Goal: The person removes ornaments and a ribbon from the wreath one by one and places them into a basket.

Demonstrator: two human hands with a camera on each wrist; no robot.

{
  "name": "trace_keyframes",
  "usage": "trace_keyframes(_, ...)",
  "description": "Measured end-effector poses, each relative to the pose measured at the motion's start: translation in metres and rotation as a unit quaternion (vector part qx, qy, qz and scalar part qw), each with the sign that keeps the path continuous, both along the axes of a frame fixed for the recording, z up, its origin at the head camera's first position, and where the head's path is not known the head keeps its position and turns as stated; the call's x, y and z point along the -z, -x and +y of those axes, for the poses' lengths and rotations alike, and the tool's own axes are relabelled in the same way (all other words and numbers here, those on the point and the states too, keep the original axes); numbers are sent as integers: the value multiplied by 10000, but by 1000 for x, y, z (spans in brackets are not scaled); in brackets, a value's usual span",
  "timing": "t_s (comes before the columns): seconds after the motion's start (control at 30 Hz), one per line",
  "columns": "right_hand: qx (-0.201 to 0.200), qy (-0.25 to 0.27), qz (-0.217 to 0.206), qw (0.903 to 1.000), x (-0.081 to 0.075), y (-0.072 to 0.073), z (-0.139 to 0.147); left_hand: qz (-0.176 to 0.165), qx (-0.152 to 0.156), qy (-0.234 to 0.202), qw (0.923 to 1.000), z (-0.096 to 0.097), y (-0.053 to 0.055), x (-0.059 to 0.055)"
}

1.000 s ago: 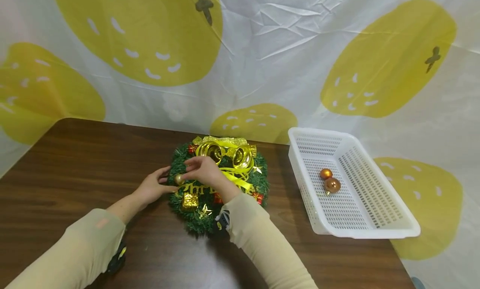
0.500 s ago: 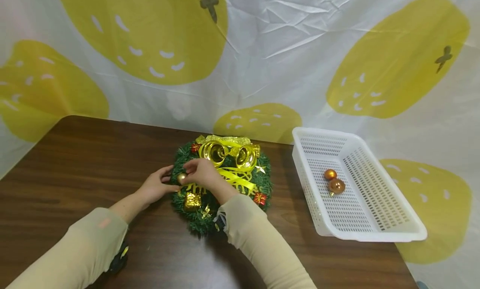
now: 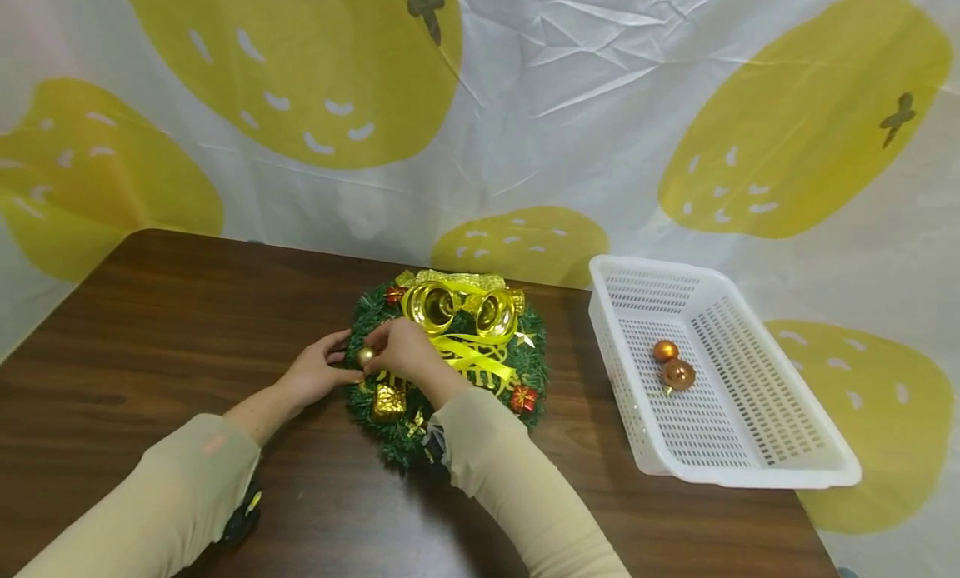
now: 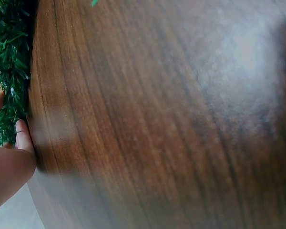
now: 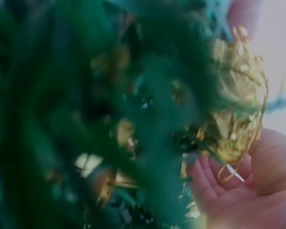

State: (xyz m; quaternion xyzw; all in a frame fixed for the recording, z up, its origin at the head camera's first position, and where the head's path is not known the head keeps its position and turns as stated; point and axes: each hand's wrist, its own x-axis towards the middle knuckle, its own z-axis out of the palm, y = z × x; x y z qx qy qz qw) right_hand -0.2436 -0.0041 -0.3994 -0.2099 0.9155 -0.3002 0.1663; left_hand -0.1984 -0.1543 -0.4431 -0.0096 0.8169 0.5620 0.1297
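A green Christmas wreath (image 3: 534, 357) lies on the brown table, with gold bells (image 3: 431, 309), yellow ribbon and small gift boxes on it. At its left edge my left hand (image 3: 309, 376) grips the greenery, thumb toward the front and fingers toward the back. My right hand (image 3: 407, 351) reaches over the wreath and pinches a small gold ball ornament (image 3: 366, 357) at the left side. In the left wrist view, fingertips of the left hand (image 4: 10, 167) touch the wreath's edge (image 4: 12, 52). Blurred greenery and a gold gift box (image 5: 236, 100) partly cover the right hand (image 5: 257, 183) in its wrist view.
To the right stands a white perforated plastic basket (image 3: 648, 445) holding an orange ball ornament (image 3: 665, 351) and a copper ball ornament (image 3: 678, 375). A white cloth with yellow fruit prints (image 3: 517, 128) hangs behind the table (image 3: 225, 328).
The whole head view has shifted slightly, moving the scene rightward. The right hand's fingers have drawn in closer about the gold ball; the left hand stays at the wreath's edge.
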Motion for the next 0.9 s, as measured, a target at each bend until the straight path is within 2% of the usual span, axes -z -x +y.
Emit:
trace_keyframes(0.13, 20, -171, 157, 9997, -1, -1, -2, -51, 4, -40, 10000, 1, 0, -1)
trace_keyframes(0.23, 71, -103, 82, 9999, -2, 0, -2, -27, 23, -47, 10000, 0, 0, -1)
trace_keyframes(0.43, 269, 435, -304, 9982, -2, 2, 3, 107, 65, -24, 9999, -4, 0, 4)
trace_keyframes(0.53, 376, 712, -431, 9958, -4, 2, 5, 56, 77, -45, 9999, -3, -1, 2)
trace_keyframes(0.7, 464, 1096, -489, 9917, -10, 1, 7, -132, 82, -70, 9999, 1, -2, -4)
trace_keyframes(0.9, 548, 1391, -490, 9875, -16, 4, 12, -132, 22, -43, 9999, 1, 0, -4)
